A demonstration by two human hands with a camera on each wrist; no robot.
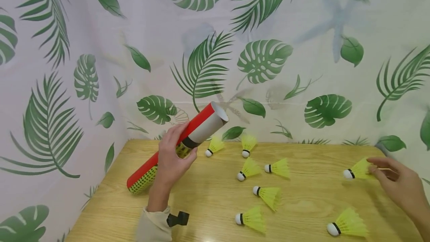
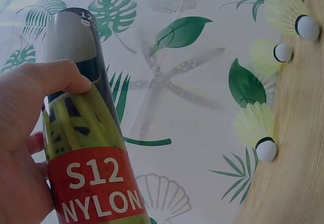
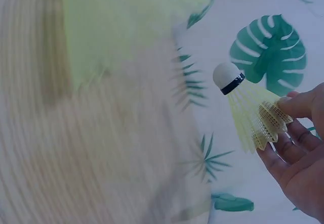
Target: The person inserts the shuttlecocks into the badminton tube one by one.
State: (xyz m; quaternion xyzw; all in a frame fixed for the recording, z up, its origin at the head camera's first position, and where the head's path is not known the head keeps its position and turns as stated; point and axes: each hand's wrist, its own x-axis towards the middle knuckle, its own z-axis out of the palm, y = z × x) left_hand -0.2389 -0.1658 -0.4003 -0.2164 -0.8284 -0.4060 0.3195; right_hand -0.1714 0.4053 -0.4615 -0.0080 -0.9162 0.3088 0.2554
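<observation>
table (image 1: 205, 208) of pale wood grain, backed by a leaf-patterned wall covering (image 1: 336, 79), with seven yellow shuttlecocks (image 1: 252, 219) lying on it. the left hand (image 1: 173, 161) has its fingers clamped round one tilted tube (image 1: 201, 128); the right hand (image 1: 399, 182) pinches an eighth shuttlecock (image 1: 360, 169) by its skirt, at the table's right side.

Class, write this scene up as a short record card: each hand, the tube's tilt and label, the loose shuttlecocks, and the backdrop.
Left hand: grips a tube
Right hand: pinches one shuttlecock by its yellow end
Tube tilt: slanted, upper end toward the right of the head view
Tube label: S12 NYLON
Loose shuttlecocks: seven, on the wooden table
Backdrop: pale, printed with green leaves
</observation>
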